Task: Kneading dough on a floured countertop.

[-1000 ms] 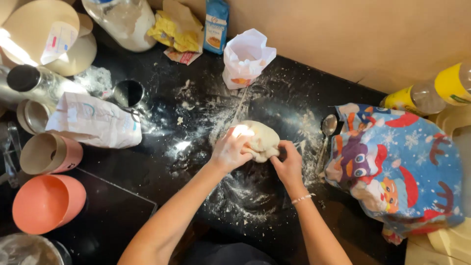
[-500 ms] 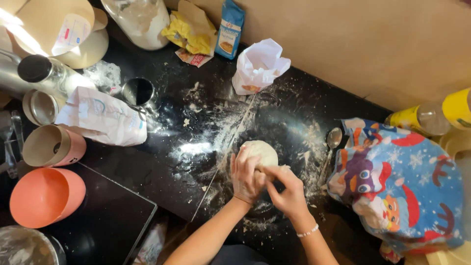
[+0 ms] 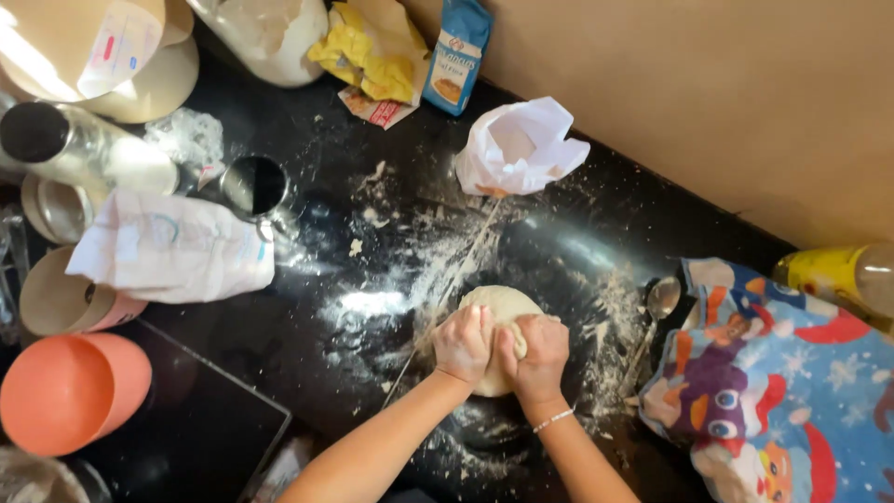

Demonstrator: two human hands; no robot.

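- Your left hand (image 3: 463, 343) is curled into a loose fist and presses down on the near left side of the dough (image 3: 503, 312); it grips nothing.
- Your right hand (image 3: 537, 352) is also closed into a fist, knuckles pushed into the dough's near right side, just beside the left hand.
- The dough is a pale round lump lying on the black tabletop (image 3: 326, 354), in a patch of scattered flour, near the front middle.
- Behind the dough stands an open white paper bag (image 3: 519, 149), its top crumpled wide.
- Further back, against the wall, a blue upright packet (image 3: 456, 54) leans beside a crumpled yellow wrapper (image 3: 365, 51).
- To the left lies a white paper package (image 3: 172, 247) with faint coloured print, flat on its side.
- A salmon-pink bowl (image 3: 70, 391) sits at the left edge.
- A metal spoon (image 3: 657, 307) lies to the right of the dough, next to a colourful cartoon-print cloth (image 3: 782, 382).
- A yellow bottle (image 3: 833, 275) lies at the far right.
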